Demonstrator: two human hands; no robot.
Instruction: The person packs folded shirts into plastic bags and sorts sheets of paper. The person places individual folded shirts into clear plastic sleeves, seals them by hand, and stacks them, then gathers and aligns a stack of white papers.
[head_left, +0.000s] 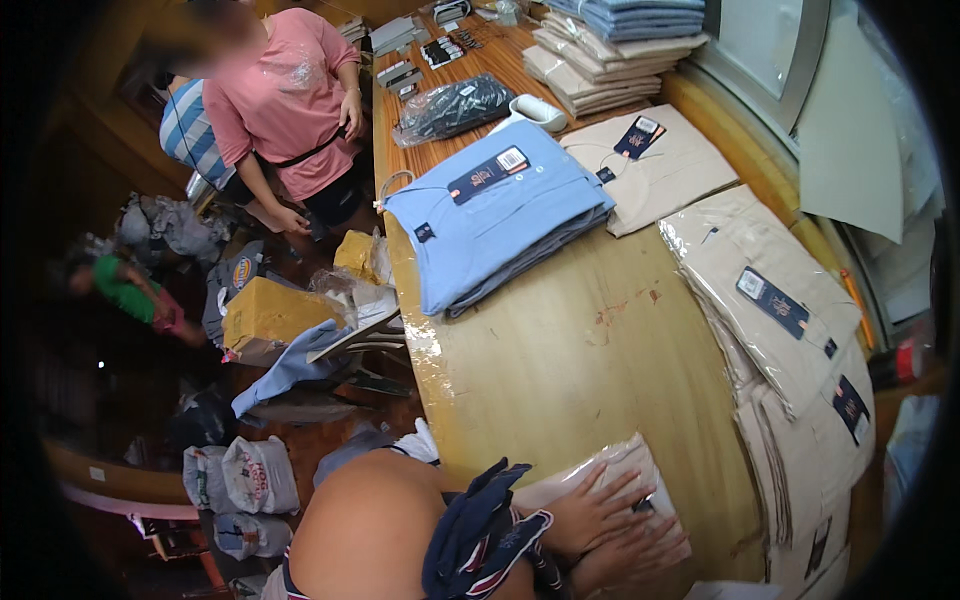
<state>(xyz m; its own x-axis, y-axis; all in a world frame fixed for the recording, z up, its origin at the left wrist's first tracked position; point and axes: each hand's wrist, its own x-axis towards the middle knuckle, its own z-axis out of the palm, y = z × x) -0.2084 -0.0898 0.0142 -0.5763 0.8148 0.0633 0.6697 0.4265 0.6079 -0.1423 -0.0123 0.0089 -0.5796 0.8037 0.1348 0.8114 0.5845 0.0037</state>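
A folded beige garment in a clear plastic bag [640,465] lies near the lower edge of the wooden table [560,380]. My left hand [598,508] rests flat on the bag with its fingers spread, pressing on the plastic. Just below it, my right hand [630,553] also lies flat on the bag, fingers stretched out. The hands are close together and partly cover a small dark label [643,506]. A navy cloth with striped trim [480,540] hangs beside my wrists, over a bare arm.
Bagged beige garments [760,290] with navy tags line the table's right side. Folded blue shirts [500,210] lie farther up, near a white handheld device [535,112] and a bag of dark items [455,108]. A person in pink [295,90] stands left of the table, near cardboard boxes [275,315].
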